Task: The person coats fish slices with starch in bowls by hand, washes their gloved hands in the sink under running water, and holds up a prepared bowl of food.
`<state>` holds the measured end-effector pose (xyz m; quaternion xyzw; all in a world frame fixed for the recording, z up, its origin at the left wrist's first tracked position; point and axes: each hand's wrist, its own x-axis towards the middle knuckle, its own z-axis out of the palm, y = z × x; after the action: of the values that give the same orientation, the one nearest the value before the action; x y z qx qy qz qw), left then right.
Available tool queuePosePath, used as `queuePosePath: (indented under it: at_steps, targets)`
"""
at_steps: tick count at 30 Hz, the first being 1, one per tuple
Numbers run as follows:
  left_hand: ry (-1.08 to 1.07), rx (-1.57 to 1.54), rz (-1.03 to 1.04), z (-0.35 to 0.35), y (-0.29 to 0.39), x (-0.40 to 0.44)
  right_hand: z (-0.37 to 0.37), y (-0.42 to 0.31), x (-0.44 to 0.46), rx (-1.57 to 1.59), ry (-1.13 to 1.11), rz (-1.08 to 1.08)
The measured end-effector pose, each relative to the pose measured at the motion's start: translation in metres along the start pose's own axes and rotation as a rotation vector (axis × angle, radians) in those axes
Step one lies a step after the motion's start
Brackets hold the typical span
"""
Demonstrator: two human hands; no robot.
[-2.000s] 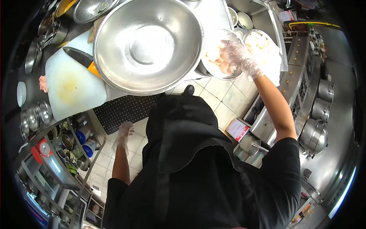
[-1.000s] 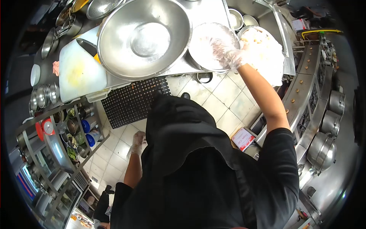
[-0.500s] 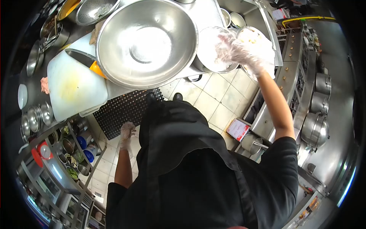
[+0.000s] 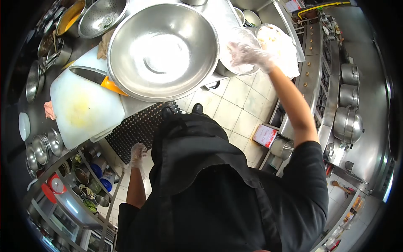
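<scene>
My right hand [image 4: 247, 54], in a clear plastic glove, is over a round metal bowl [image 4: 226, 72] of white contents at the table's right end. Its fingers look loosely spread, with nothing plainly between them, though glare blurs the tips. Right beside it, a second container holds a white heap [image 4: 282, 52] with pale pieces on top. The large steel mixing bowl [image 4: 163, 90] stands to the left of that hand, with nothing visible inside. My left hand [image 4: 138, 152], also gloved, hangs low by my side, its fingers half bent and apart, holding nothing.
A stained white cutting board [image 4: 79, 101] lies on the table's left, near an orange handle [image 4: 111, 85] and a colander [image 4: 100, 19]. Small metal bowls [image 4: 42, 149] are stacked at the near left. A stove [image 4: 310, 63] runs along the right. A black perforated mat [image 4: 136, 132] covers some floor.
The whole view has shifted slightly, with the right-side things moved left. My right hand remains over the bowl of white contents, its fingers somewhat lower. My left hand still hangs down.
</scene>
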<state>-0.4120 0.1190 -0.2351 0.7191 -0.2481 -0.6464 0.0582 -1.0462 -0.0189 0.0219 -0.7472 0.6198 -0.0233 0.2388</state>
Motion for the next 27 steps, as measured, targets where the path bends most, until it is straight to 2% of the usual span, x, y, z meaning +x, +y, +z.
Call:
queuePosePath:
  at_steps: [1,2,5,8,12,15,18,20,22,23,24,25,27]
  targets:
    - [-0.017,-0.027,0.003,-0.003,-0.006,0.009,0.015,-0.012,0.009,-0.282,0.003,0.162]
    - [-0.033,-0.063,0.007,-0.001,-0.005,0.012,0.025,-0.012,0.015,-0.337,0.009,0.24]
    - [-0.057,-0.11,0.09,0.0,0.002,0.01,0.012,-0.003,0.009,-0.096,0.054,0.363]
    - [-0.058,-0.157,0.038,0.002,0.007,0.011,-0.023,-0.014,-0.011,0.129,0.09,0.455]
    - [-0.034,-0.087,0.034,0.002,-0.008,0.008,-0.051,-0.028,-0.024,0.148,0.077,0.431]
    - [-0.137,-0.072,0.044,-0.005,-0.035,0.025,-0.067,-0.035,-0.027,0.095,0.117,0.413]
    - [-0.088,-0.093,0.002,0.007,-0.032,0.006,-0.082,-0.043,-0.029,0.064,0.13,0.423]
    - [-0.053,-0.049,0.051,0.016,-0.032,-0.002,-0.089,-0.045,-0.029,0.091,0.08,0.439]
    - [-0.03,-0.075,0.092,0.028,-0.027,-0.018,-0.082,-0.011,-0.023,0.23,-0.04,0.26]
    - [-0.02,-0.117,0.116,0.034,-0.025,-0.026,-0.077,-0.014,-0.021,0.354,-0.041,0.354]
    - [-0.008,-0.114,0.117,0.042,-0.022,-0.033,-0.054,0.009,-0.012,0.363,-0.041,0.347]
    - [-0.002,-0.065,0.163,0.05,-0.018,-0.037,-0.018,0.044,0.004,0.241,-0.042,0.11]
    - [-0.143,-0.168,0.104,0.05,-0.039,-0.011,-0.024,0.001,-0.005,0.081,-0.183,0.104]
